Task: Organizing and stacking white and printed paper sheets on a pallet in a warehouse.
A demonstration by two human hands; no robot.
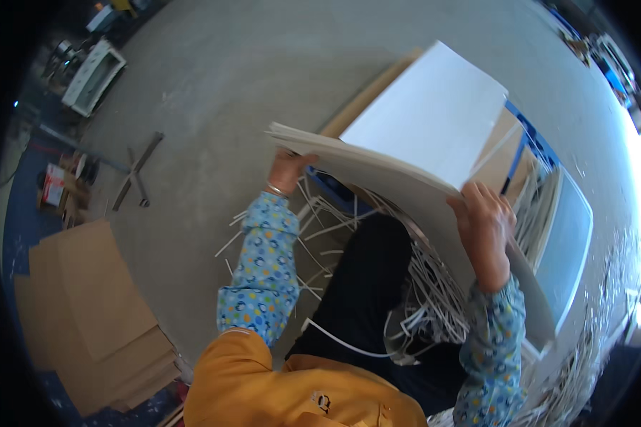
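Note:
A long stack of thin pale grey-white sheets (399, 178) is tilted up in front of my lap, its middle sagging slightly. My left hand (290, 169) is closed on the stack's left end, thumb along the near face. My right hand (483, 224) grips the upper edge farther right, with fingers bent over it. Just beyond the sheets lies a white glossy board (431, 110) on top of brown cardboard (502, 146). Blue framing (527, 139) shows beneath and beside that cardboard. Patterned blue sleeves cover both my forearms.
Loose white strips (431, 299) lie in a heap around my legs, and more scraps (605, 306) are scattered at the right. Flat brown cardboard sheets (96, 306) are piled at the left. A wheeled stand base (137, 171) and an open white box-like housing (95, 77) stand farther off.

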